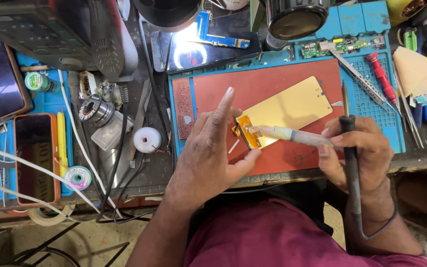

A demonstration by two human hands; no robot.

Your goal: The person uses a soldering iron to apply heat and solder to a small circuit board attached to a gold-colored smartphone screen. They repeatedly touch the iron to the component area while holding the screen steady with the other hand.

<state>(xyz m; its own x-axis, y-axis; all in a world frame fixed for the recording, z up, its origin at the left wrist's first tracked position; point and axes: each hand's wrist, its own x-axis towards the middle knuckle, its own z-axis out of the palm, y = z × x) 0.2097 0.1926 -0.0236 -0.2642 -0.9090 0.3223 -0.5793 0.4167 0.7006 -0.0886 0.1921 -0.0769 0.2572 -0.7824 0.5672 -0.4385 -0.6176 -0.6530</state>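
Red-brown mat [292, 158] on the tabletop, gold screen panel [287, 110] at its middle, left hand [213, 148] steadying the panel's orange flex end [249, 132], right hand [359, 153] fingers clenched around a syringe [292, 134] and soldering iron [348, 133], syringe tip touching the flex.

Two bare forearms, no sleeves reaching the wrists or elbows. Left hand [213, 153] broad, with short, plain nails; no ring, no watch, no glove. Right hand [359, 153] likewise ungloved and ringless, nails short. Both wrists free of bands or bracelets. Lower down, a dark reddish-maroon garment [273, 237] across the lap and torso, smooth cloth with soft folds and no visible print, buttons or pockets. Above its upper edge, a strip of black fabric [273, 195], too shadowed to tell its kind.
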